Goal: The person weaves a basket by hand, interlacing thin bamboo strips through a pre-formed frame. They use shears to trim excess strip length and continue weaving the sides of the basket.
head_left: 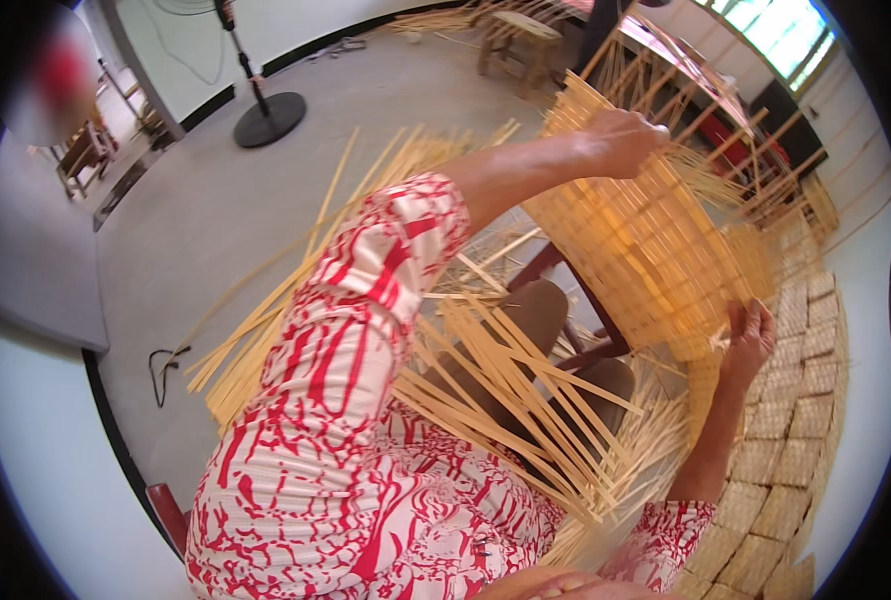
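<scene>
A woven bamboo-strip piece (638, 245), possibly a basket side, is held up in front of me to the right, with long unwoven strip ends (756, 140) sticking out beyond its far right edge. My left hand (621, 143) reaches across and is closed on its far upper part. At its near right corner, my right hand (751, 335) grips the edge between thumb and fingers. Across my lap lie several loose bamboo strips (516, 385), crossing one another below the weave. Part of the left fingers is hidden from view.
Stacked woven pieces (791, 430) line the wall on the right. Long strips (251, 355) are heaped on the floor to my left. A dark red wooden frame (601, 310) stands by my knees. Farther off are a black round stand base (271, 120) and a wooden stool (519, 40).
</scene>
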Demonstrator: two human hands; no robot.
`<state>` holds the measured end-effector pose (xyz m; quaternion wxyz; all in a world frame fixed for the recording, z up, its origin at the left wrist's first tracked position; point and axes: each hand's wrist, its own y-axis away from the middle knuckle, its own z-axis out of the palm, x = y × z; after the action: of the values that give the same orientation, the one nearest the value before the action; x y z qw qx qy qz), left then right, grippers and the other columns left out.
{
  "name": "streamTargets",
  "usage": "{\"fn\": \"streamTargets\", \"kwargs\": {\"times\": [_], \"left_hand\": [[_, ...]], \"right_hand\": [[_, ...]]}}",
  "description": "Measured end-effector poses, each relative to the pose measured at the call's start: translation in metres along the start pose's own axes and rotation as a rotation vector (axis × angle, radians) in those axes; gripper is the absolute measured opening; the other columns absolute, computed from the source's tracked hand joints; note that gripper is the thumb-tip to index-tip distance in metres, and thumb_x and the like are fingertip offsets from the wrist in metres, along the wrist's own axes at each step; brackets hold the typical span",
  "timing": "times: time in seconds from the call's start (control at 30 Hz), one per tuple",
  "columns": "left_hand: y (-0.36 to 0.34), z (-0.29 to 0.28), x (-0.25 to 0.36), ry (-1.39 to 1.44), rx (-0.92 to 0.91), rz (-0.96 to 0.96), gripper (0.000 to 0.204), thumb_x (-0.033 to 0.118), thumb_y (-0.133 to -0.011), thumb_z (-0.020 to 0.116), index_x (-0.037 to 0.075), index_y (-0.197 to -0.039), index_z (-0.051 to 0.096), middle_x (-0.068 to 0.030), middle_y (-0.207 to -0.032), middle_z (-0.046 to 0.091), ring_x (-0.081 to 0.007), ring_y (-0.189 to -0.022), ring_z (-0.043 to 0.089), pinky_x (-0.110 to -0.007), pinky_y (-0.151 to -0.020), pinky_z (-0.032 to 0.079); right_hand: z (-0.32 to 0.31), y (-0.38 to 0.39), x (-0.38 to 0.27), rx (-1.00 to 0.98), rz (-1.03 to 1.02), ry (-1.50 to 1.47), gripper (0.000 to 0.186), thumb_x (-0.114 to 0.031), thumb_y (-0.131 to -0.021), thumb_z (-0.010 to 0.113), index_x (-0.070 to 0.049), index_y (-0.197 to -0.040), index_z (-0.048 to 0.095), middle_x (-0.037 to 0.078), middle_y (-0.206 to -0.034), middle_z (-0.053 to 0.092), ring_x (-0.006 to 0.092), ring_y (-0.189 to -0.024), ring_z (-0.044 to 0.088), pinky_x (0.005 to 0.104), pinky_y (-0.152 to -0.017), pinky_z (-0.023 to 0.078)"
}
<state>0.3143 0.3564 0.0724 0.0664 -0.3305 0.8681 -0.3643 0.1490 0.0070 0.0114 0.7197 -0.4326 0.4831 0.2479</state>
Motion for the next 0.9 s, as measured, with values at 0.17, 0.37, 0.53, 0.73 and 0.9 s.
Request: {"fn": "streamTargets", "kwargs": {"times": [0.17,0.37,0.53,0.73,0.9], "left_hand": [[0.037,0.029,0.026,0.214,0.191,-0.028,0.026,0.017,-0.090,0.061,0.011,-0.114,0.055,-0.0156,-0.090,0.069,-0.0335,-0.071,0.068,-0.045,-0.059,0.052],[0.045,0.051,-0.009,0.300,0.495,-0.166,0.022,0.012,-0.087,0.062,0.007,-0.108,0.057,-0.0150,-0.092,0.068,-0.0313,-0.077,0.068,-0.044,-0.063,0.053],[0.018,0.066,-0.115,0.275,0.808,-0.387,0.029,0.011,-0.085,0.071,0.004,-0.113,0.065,-0.0092,-0.088,0.070,-0.0191,-0.072,0.066,-0.032,-0.069,0.056],[0.035,0.057,-0.140,0.827,0.500,-0.449,0.018,0.016,-0.095,0.066,0.004,-0.108,0.071,-0.0022,-0.084,0.070,-0.0063,-0.073,0.063,-0.022,-0.067,0.053],[0.023,0.048,-0.122,0.884,0.536,-0.399,0.011,0.001,-0.090,0.058,0.002,-0.092,0.069,0.0016,-0.072,0.063,-0.0039,-0.057,0.053,-0.022,-0.049,0.043]], "right_hand": [[-0.010,0.013,-0.011,0.021,-0.014,0.040,0.008,-0.011,-0.098,0.061,-0.003,-0.099,0.061,0.004,-0.093,0.063,0.0134,-0.081,0.064,0.0305,-0.082,0.061],[-0.012,0.016,-0.007,0.074,-0.009,0.046,0.007,-0.009,-0.098,0.061,-0.003,-0.098,0.059,0.005,-0.091,0.062,0.0137,-0.079,0.065,0.0302,-0.079,0.061],[-0.012,0.011,-0.007,0.041,-0.079,0.097,0.009,-0.011,-0.099,0.059,-0.002,-0.100,0.059,0.004,-0.091,0.061,0.0141,-0.082,0.065,0.0300,-0.079,0.061],[-0.004,0.020,-0.007,0.041,-0.142,0.276,0.014,-0.015,-0.101,0.057,0.000,-0.099,0.059,0.003,-0.086,0.055,0.0107,-0.075,0.058,0.0294,-0.078,0.060],[-0.004,0.021,-0.010,0.073,-0.175,0.247,0.014,-0.014,-0.101,0.057,0.000,-0.100,0.058,0.004,-0.087,0.059,0.0156,-0.078,0.066,0.0290,-0.076,0.059]]}}
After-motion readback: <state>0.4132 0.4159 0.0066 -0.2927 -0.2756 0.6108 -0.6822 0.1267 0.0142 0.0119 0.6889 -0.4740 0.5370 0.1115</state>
